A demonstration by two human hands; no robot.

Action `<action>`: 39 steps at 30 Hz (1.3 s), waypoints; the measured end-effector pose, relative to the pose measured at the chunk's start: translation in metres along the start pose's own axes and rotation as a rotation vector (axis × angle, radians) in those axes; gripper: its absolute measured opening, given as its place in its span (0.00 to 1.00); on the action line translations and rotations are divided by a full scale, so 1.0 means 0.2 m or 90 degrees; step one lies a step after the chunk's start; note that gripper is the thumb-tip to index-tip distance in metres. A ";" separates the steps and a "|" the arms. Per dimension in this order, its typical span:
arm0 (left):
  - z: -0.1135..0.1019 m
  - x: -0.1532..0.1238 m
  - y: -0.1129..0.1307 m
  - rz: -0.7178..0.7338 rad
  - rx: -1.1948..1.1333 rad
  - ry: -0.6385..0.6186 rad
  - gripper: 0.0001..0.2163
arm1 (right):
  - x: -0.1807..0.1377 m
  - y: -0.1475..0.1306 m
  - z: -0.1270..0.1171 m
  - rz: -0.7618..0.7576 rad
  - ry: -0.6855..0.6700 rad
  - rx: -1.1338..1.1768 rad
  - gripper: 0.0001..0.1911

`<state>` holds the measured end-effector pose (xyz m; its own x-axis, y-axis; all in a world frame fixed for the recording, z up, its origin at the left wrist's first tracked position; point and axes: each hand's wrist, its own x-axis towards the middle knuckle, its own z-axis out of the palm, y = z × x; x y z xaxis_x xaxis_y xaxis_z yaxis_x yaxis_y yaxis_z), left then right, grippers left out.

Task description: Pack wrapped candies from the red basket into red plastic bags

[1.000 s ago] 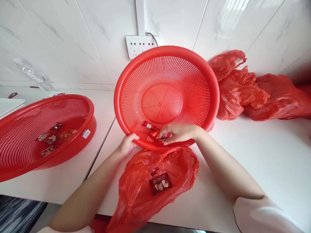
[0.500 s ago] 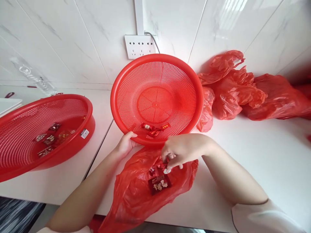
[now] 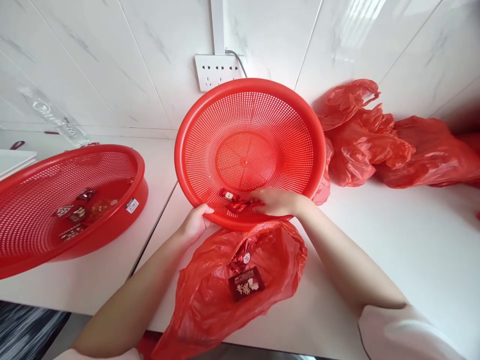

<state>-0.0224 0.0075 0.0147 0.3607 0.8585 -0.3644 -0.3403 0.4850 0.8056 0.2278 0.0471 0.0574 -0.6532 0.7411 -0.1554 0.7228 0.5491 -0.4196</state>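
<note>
A red mesh plastic basket [image 3: 245,155] is tilted toward me. My left hand [image 3: 197,222] holds its near rim, thumb on top and fingers underneath. Inside, my right hand [image 3: 275,201] reaches over the lower wall with fingers and thumb apart at some small wrapped candies. One red wrapped candy [image 3: 237,206] lies by its fingertips, and another candy with a pale label [image 3: 227,194] is just left of it. Below the basket, an open red plastic bag [image 3: 210,295] holds a dark red packet [image 3: 246,283] and a shiny red wrapped piece with a round white mark [image 3: 243,257].
Another red basket [image 3: 140,175] with several wrapped sweets stands at left. Filled red plastic bags [image 3: 356,145] line the wall at right. A clear bottle [image 3: 56,120] lies at the back left. A socket panel [image 3: 217,72] is behind the basket.
My right hand has left the bag mouth and moved up into the basket. A shiny red wrapped piece with a round white mark now lies in the bag. My left hand stays on the rim.
</note>
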 end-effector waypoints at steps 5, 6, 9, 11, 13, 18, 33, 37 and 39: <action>-0.01 0.01 0.00 0.022 0.000 0.025 0.19 | -0.04 -0.03 -0.08 -0.034 0.034 0.009 0.09; -0.01 0.01 0.00 0.021 -0.001 0.022 0.19 | -0.06 -0.04 -0.10 -0.028 0.054 0.018 0.09; 0.01 0.01 0.00 0.018 -0.006 -0.011 0.20 | -0.14 -0.09 -0.18 -0.060 0.028 0.159 0.14; 0.02 0.00 0.01 0.012 -0.011 -0.027 0.20 | -0.19 -0.14 -0.21 -0.124 -0.086 0.295 0.17; 0.02 -0.01 0.01 0.007 -0.006 -0.017 0.19 | -0.22 -0.19 -0.22 -0.176 -0.206 0.344 0.18; 0.03 -0.02 0.00 0.015 0.012 0.000 0.18 | -0.19 -0.24 -0.16 -0.181 -0.137 0.326 0.18; 0.02 -0.01 0.00 0.044 0.011 0.000 0.21 | -0.01 -0.13 0.01 -0.067 0.005 0.120 0.18; 0.01 0.00 -0.01 0.057 0.020 0.007 0.17 | 0.02 -0.14 0.04 -0.042 0.041 0.026 0.12; 0.01 0.00 -0.01 0.055 0.023 0.018 0.16 | 0.02 -0.13 0.02 -0.040 0.049 0.017 0.12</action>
<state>-0.0197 0.0057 0.0154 0.3065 0.9015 -0.3056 -0.3377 0.4031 0.8505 0.2055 0.0338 0.0654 -0.6770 0.7336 -0.0593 0.6741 0.5857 -0.4500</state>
